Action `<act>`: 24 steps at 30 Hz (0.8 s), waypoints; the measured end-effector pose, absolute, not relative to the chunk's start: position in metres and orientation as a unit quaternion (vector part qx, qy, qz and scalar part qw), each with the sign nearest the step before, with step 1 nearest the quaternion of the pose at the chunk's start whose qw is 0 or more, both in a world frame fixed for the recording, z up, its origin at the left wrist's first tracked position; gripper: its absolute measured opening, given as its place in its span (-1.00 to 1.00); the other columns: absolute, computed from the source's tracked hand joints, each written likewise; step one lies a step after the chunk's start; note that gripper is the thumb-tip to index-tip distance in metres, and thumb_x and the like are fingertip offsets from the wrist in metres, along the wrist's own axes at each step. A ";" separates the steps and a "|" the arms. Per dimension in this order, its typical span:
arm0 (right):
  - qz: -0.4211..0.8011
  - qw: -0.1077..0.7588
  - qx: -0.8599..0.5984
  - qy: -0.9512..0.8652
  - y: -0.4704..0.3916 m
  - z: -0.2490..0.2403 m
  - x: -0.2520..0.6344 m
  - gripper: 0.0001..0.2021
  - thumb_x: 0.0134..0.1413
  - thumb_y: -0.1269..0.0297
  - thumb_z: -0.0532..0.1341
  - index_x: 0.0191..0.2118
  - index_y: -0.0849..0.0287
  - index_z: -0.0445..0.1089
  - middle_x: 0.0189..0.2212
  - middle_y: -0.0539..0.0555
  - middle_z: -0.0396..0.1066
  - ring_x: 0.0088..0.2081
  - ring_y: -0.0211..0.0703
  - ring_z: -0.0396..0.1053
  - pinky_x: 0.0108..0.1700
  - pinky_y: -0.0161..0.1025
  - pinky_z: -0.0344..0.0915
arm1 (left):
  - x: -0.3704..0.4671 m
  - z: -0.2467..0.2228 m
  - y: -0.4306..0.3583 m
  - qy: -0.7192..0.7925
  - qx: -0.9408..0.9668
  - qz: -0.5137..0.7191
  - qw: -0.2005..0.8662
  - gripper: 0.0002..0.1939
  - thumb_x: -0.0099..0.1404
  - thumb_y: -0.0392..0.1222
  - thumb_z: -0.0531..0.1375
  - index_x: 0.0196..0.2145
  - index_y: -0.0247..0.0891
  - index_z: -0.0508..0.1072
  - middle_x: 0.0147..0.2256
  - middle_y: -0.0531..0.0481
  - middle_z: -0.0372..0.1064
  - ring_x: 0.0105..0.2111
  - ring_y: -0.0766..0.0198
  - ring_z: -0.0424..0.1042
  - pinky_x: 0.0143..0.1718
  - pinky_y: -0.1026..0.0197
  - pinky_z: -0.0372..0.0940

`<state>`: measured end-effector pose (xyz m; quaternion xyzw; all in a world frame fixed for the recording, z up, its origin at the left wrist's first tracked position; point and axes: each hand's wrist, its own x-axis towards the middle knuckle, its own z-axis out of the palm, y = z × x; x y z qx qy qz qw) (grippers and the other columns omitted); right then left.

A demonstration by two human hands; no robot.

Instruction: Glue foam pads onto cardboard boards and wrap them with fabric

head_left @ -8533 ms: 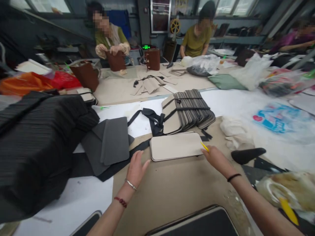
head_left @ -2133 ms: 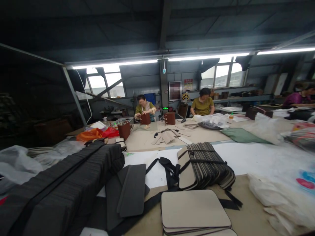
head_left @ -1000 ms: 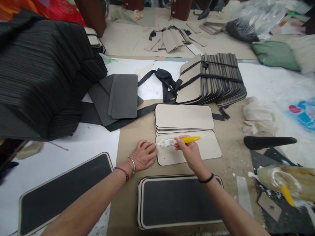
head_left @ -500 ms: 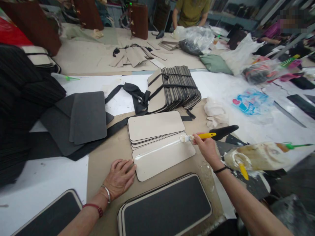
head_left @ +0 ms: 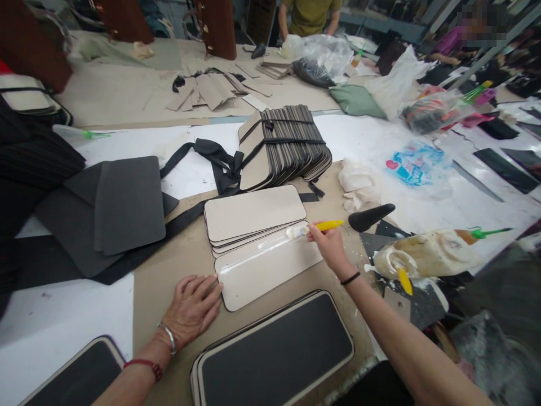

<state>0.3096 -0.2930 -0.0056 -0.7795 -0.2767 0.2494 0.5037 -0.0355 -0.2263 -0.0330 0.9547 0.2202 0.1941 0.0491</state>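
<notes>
My right hand (head_left: 331,246) grips a yellow-handled brush (head_left: 329,225), its bristles coated in white paste. The bristles touch a beige rounded panel (head_left: 266,268) near its far long edge, where a glossy white streak runs along. At the panel's left end my left hand (head_left: 195,304) lies flat, fingertips against the edge. Just behind is a small stack of beige panels (head_left: 256,211) with dark edges. Closer to me lies a stack of dark-faced panels (head_left: 274,352) with beige borders.
A strapped bundle of panels (head_left: 283,149) stands behind. Dark grey sheets (head_left: 131,206) lie left. To the right are a paste-smeared container (head_left: 426,254) with a yellow handle in its opening, a black tapered object (head_left: 372,217) and a crumpled cloth (head_left: 358,185). A co-worker (head_left: 310,17) stands across the table.
The whole view has shifted, so things sit further left. My right hand has moved the brush slightly left along the panel's far edge. My left hand stays at the panel's end.
</notes>
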 end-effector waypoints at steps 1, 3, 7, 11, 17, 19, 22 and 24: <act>0.224 0.494 -0.793 -0.276 -0.298 -0.005 0.323 -0.65 -0.16 -0.03 0.21 -0.42 0.21 0.34 -0.62 0.04 0.38 -0.53 -0.11 0.39 -0.40 -0.18 0.37 | -0.036 -0.033 -0.226 0.219 0.955 0.195 0.047 -0.79 0.22 -0.16 0.08 -0.21 -0.17 0.44 -0.16 -0.13 0.41 -0.15 0.10 0.30 -0.06 -0.06 0.13; 0.190 0.473 -0.814 -0.278 -0.306 0.000 0.342 -0.65 -0.16 -0.03 0.21 -0.42 0.21 0.34 -0.63 0.05 0.39 -0.52 -0.09 0.40 -0.40 -0.17 0.36 | -0.036 -0.034 -0.226 0.217 0.956 0.194 0.044 -0.79 0.22 -0.17 0.08 -0.21 -0.17 0.43 -0.16 -0.13 0.41 -0.15 0.10 0.30 -0.06 -0.05 0.12; 0.159 0.428 -0.832 -0.314 -0.317 0.018 0.345 -0.66 -0.12 -0.02 0.18 -0.40 0.19 0.34 -0.62 0.05 0.39 -0.53 -0.09 0.40 -0.41 -0.19 0.33 | -0.036 -0.034 -0.225 0.214 0.958 0.189 0.031 -0.80 0.23 -0.18 0.07 -0.22 -0.18 0.44 -0.16 -0.13 0.41 -0.16 0.09 0.30 -0.07 -0.06 0.13; 0.095 0.352 -0.847 -0.388 -0.326 0.028 0.329 -0.70 0.00 0.00 0.10 -0.38 0.16 0.35 -0.56 0.06 0.40 -0.49 -0.10 0.38 -0.35 -0.18 0.29 | -0.036 -0.033 -0.224 0.203 0.960 0.194 0.018 -0.79 0.22 -0.20 0.07 -0.22 -0.19 0.43 -0.17 -0.14 0.42 -0.17 0.10 0.31 -0.09 -0.04 0.14; 0.062 0.324 -0.804 -0.495 -0.334 0.021 0.268 -0.77 0.11 0.13 0.04 -0.36 0.16 0.32 -0.40 0.14 0.37 -0.35 -0.09 0.33 -0.24 -0.17 0.26 | -0.037 -0.033 -0.224 0.202 0.958 0.204 0.021 -0.80 0.23 -0.19 0.07 -0.21 -0.19 0.43 -0.16 -0.12 0.43 -0.18 0.11 0.32 -0.10 -0.02 0.14; 0.093 0.348 -0.786 -0.502 -0.332 0.021 0.226 -0.80 0.14 0.19 0.03 -0.35 0.15 0.31 -0.40 0.13 0.37 -0.34 -0.10 0.32 -0.23 -0.19 0.26 | -0.037 -0.034 -0.224 0.199 0.958 0.206 0.021 -0.79 0.23 -0.20 0.07 -0.21 -0.19 0.44 -0.17 -0.13 0.43 -0.17 0.11 0.32 -0.10 -0.02 0.14; 0.186 0.397 -0.745 -0.503 -0.327 0.021 0.168 -0.84 0.14 0.23 0.04 -0.32 0.16 0.32 -0.39 0.11 0.37 -0.32 -0.14 0.34 -0.21 -0.23 0.27 | -0.038 -0.036 -0.224 0.199 0.956 0.213 0.024 -0.79 0.24 -0.19 0.06 -0.21 -0.20 0.44 -0.17 -0.14 0.43 -0.18 0.11 0.32 -0.10 -0.02 0.14; 0.239 0.418 -0.727 -0.489 -0.327 0.021 0.153 -0.84 0.13 0.22 0.06 -0.33 0.16 0.33 -0.39 0.09 0.38 -0.32 -0.15 0.35 -0.22 -0.25 0.28 | -0.038 -0.035 -0.224 0.200 0.957 0.211 0.022 -0.79 0.24 -0.19 0.06 -0.20 -0.21 0.43 -0.16 -0.14 0.43 -0.18 0.12 0.32 -0.10 -0.02 0.14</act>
